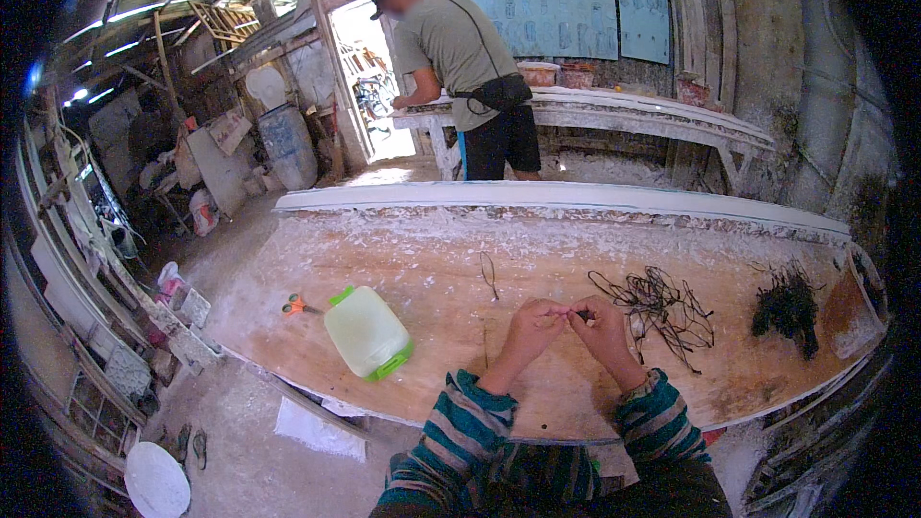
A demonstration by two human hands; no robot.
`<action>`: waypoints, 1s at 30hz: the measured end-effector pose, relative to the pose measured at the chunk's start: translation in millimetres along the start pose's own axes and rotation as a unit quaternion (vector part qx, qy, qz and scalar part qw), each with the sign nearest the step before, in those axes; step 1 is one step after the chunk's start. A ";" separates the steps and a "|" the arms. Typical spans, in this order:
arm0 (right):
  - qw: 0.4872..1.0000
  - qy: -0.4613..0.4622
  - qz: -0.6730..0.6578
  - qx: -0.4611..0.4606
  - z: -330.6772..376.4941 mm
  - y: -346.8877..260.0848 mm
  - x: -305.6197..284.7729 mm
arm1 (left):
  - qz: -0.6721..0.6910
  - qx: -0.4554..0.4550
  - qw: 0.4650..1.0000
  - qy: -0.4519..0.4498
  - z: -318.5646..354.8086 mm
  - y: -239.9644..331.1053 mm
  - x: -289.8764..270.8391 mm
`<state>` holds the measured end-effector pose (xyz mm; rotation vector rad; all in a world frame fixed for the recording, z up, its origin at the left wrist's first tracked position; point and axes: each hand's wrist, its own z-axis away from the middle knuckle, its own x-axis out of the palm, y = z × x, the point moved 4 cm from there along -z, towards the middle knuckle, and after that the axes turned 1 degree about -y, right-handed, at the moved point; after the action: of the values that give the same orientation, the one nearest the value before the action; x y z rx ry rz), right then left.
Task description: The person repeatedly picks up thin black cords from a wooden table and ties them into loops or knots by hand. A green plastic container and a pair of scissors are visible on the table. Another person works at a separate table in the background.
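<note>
My left hand [533, 328] and my right hand [602, 334] meet over the wooden table, thumbs and fingertips pinched close together. A small dark piece [581, 315] shows at the fingertips of my right hand; its kind is too small to tell. Whatever my left fingertips pinch is hidden. Just right of my hands lies a loose tangle of black cords [662, 312]. A thin loop of dark cord [489, 276] rests on the wood beyond my left hand. Farther right sits a dense bunch of black strands [787, 312].
To the left are a plastic food container [367, 331] with green clips and orange-green scissors [299, 304]. A bucket-like vessel [857, 302] lies at the table's right end. A long white board [556, 196] runs along the far edge. Beyond it, a person [459, 58] bends over a bench [652, 120].
</note>
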<state>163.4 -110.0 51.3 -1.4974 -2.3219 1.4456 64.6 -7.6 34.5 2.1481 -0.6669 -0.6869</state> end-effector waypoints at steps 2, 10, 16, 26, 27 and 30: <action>1.000 -0.007 0.002 0.001 -0.6 -2.5 0.4 | -0.006 -0.006 1.000 0.001 0.3 -1.4 0.7; 0.998 -0.032 -0.042 0.025 1.5 3.2 4.3 | -0.001 -0.007 1.000 0.021 2.3 0.6 -0.7; 0.958 -0.080 -0.236 0.143 4.2 30.3 16.9 | 0.042 -0.029 0.999 0.010 2.2 -4.3 1.5; 0.834 -0.150 -0.465 0.257 5.2 22.1 20.0 | 0.124 -0.105 0.987 -0.010 3.0 -17.7 5.5; 0.827 -0.152 -0.475 0.259 5.2 20.5 20.0 | 0.130 -0.111 0.985 -0.008 2.7 -17.6 5.6; 0.807 -0.151 -0.507 0.262 5.2 15.7 18.1 | 0.118 -0.092 0.989 -0.004 1.7 -8.8 1.9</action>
<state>162.3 -98.7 29.6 0.1699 -1.9661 1.7236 66.9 -4.7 26.1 1.8611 -0.8142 -0.6029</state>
